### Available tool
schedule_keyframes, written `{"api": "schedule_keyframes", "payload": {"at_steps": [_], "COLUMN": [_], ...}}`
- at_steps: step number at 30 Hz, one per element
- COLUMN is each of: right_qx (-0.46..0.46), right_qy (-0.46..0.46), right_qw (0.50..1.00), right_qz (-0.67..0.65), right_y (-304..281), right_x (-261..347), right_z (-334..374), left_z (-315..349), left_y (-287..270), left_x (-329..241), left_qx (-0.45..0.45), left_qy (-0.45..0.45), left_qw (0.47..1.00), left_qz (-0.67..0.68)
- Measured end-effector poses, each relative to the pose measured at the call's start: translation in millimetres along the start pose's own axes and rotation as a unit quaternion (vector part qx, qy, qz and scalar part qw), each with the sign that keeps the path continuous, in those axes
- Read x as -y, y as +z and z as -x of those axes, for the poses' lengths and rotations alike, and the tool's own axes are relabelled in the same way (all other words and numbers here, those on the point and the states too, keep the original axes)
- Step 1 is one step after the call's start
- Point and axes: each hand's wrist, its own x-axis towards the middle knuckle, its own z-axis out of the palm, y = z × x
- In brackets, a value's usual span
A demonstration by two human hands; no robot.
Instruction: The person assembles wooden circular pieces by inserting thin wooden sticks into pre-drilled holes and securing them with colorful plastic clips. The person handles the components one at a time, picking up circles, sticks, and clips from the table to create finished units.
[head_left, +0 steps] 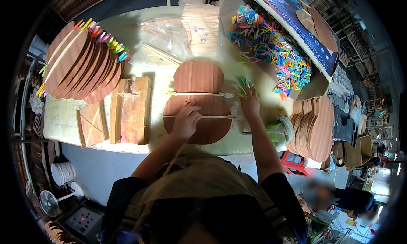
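A reddish-brown guitar-shaped wooden plate (pixel 199 76) lies flat on the table in front of me. Two thin pale wooden strips (pixel 197 93) run across it, one at the waist and one over the wide part. A yellow-green clothespin (pixel 170 92) grips the left end of the waist strip; whitish clothespins (pixel 227 95) sit at the right ends of both. My left hand (pixel 186 120) rests over the lower strip with curled fingers, and what they hold is hidden. To the right of the plate, my right hand (pixel 250 103) has its fingertips closed at some green clothespins (pixel 243 83).
A large cardboard box (pixel 309 89) of colourful clothespins stands at the back right. At far left are several clipped wooden plates (pixel 70 65), with wooden jigs (pixel 143 112) nearer. Plain plates (pixel 316 125) are stacked at right; bundled strips (pixel 199 27) lie behind. A person (pixel 354 200) is at lower right.
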Motion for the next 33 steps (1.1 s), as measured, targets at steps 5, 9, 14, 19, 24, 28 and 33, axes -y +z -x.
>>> {"api": "schedule_keyframes", "payload": {"at_steps": [5,9,14,19,24,28,33], "right_qx": [0.114,0.123,0.387,0.523,0.627,0.610,0.277], "right_qy": [0.018,0.072,0.076,0.040,-0.080,-0.054,-0.048], "right_qw": [0.993,0.943,0.670,0.680,0.715,0.724,0.817], "right_qz": [0.037,-0.299,-0.629,-0.513,-0.299,-0.318,-0.503], "right_y": [23,-5,-2,55,82,39,-4], "right_x": [-8,54,191,285,289,286,200], "right_z": [-32,-65,-61,-31,-26,-35,-23], "left_z": [-2,3,-1,38,33,54,25], "left_y": [-2,-1,-6,44,39,73,-20], "left_x": [2,3,2,42,33,68,-6], "left_qx": [-0.028,-0.062,-0.028,0.110,-0.029,0.088,0.018], "left_qy": [0.027,0.022,0.023,-0.041,-0.064,-0.144,-0.083], "left_qw": [0.999,0.998,0.999,0.977,0.997,0.983,0.993], "left_qz": [0.007,0.006,0.031,-0.176,0.023,0.069,-0.077]}}
